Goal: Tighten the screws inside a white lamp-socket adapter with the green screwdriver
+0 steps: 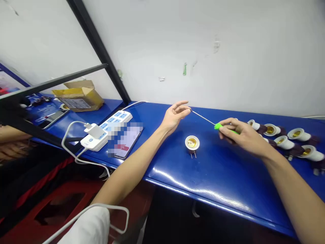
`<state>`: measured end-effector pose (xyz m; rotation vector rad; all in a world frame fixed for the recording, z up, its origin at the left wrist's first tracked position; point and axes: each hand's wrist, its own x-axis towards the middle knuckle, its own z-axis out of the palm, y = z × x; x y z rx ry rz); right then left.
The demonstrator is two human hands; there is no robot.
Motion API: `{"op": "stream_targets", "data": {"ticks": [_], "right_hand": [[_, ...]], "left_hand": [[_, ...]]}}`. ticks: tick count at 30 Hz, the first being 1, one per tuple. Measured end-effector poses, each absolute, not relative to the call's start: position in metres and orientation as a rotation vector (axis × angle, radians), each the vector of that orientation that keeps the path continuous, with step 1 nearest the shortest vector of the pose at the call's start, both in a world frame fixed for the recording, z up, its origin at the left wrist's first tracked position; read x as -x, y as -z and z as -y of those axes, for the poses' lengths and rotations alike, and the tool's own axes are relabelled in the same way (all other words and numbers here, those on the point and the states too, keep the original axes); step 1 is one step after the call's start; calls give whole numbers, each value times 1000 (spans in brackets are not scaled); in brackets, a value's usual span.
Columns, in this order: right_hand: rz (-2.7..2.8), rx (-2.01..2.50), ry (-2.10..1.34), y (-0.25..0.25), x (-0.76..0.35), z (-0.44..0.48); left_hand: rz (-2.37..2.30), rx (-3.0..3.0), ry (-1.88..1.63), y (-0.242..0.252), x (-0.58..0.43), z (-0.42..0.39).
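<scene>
A screwdriver [203,117] with a bright green handle and thin metal shaft is held nearly level above the table by my right hand [235,134], its fingers wrapped round the handle. At the shaft's tip, my left hand [175,117] pinches with thumb and forefinger; anything small between them is too small to make out. Below the shaft stands a lamp socket [192,143] with a white rim, brass-coloured inside and dark base, its two metal prongs pointing toward me. Neither hand touches it.
Several more lamp sockets [284,142] lie in rows at the right. Left of my arm are a phone [130,140] and a white power strip [94,145] with a charger and cable. Beyond a black frame [111,74] sit an open cardboard box [82,100] and another person's hand [11,149].
</scene>
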<state>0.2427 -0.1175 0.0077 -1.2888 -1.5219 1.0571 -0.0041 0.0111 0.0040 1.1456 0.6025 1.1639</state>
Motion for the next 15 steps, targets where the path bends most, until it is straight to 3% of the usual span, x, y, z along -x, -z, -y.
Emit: {"op": "stream_targets", "data": {"ticks": [15], "right_hand": [[1514, 1376, -1052, -8, -247, 123]], "left_hand": [[-587, -1195, -1131, -1, 4, -8]]}}
